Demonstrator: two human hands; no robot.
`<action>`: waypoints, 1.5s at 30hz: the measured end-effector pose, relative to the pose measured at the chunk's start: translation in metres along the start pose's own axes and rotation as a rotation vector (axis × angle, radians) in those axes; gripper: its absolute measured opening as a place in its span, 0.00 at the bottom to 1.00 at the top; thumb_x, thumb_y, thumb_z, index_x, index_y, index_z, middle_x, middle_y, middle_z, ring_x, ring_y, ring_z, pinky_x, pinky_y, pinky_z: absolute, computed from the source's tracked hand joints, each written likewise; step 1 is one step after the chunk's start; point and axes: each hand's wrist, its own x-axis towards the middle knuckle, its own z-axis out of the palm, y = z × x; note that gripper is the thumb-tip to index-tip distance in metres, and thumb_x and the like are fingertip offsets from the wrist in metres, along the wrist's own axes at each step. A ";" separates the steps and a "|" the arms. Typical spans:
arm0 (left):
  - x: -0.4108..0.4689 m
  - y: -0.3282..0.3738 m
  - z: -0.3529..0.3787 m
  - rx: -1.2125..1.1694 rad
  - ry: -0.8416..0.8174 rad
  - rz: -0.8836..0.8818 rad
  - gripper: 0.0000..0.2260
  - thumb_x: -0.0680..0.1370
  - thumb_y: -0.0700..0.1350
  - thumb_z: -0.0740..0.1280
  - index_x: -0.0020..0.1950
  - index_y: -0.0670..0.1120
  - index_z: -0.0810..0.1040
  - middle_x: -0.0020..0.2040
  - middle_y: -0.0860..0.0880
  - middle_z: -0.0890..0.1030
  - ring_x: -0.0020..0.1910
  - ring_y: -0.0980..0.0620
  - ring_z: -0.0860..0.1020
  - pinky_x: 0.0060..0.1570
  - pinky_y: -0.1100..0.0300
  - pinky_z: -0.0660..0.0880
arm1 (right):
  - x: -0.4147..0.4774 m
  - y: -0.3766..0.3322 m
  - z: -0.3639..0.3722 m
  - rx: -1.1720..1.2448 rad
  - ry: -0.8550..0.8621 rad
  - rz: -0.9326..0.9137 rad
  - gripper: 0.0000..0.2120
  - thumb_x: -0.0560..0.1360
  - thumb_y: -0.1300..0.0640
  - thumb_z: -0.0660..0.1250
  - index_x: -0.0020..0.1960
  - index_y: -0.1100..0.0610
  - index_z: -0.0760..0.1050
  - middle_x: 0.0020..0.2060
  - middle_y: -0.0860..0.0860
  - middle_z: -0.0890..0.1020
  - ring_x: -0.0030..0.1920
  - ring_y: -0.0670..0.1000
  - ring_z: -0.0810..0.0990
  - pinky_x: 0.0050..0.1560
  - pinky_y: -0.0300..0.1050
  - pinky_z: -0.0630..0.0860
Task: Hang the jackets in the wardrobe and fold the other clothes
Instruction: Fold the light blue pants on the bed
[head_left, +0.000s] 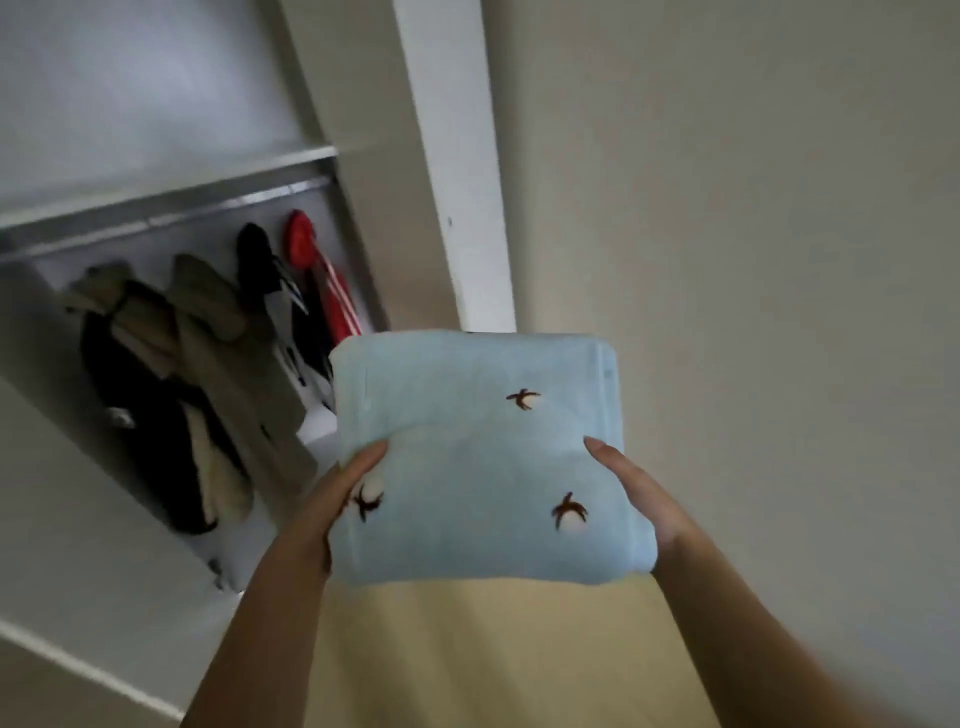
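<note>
While our left hand (337, 504) and right hand (636, 496) grip opposite edges of the folded light-blue cloth (478, 457), thumbs on top, we hold it up just right of the open wardrobe (156, 171). Inside, beige, black and red jackets (208, 353) hang from the rail (171, 213). Brown bird-like motifs dot the cloth, and a white post (457, 171) rises behind it.
</note>
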 end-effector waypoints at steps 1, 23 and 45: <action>0.003 0.012 -0.037 -0.058 0.059 0.014 0.10 0.76 0.48 0.67 0.47 0.43 0.83 0.39 0.48 0.85 0.31 0.54 0.83 0.32 0.59 0.78 | 0.024 0.008 0.034 -0.026 -0.051 0.028 0.19 0.72 0.46 0.71 0.58 0.55 0.81 0.58 0.58 0.81 0.56 0.59 0.82 0.45 0.50 0.81; 0.170 0.199 -0.349 -0.225 0.520 0.408 0.22 0.66 0.53 0.71 0.56 0.43 0.80 0.49 0.41 0.84 0.47 0.42 0.83 0.39 0.55 0.81 | 0.444 -0.042 0.397 -0.390 -0.549 0.107 0.29 0.68 0.52 0.72 0.66 0.60 0.73 0.57 0.63 0.80 0.54 0.64 0.81 0.48 0.58 0.81; 0.452 0.504 -0.627 0.182 0.747 0.267 0.16 0.79 0.45 0.65 0.61 0.35 0.75 0.51 0.37 0.82 0.40 0.45 0.80 0.42 0.55 0.78 | 0.805 -0.142 0.750 -0.974 -0.408 -0.169 0.22 0.78 0.59 0.63 0.70 0.64 0.66 0.54 0.62 0.78 0.44 0.58 0.79 0.39 0.48 0.77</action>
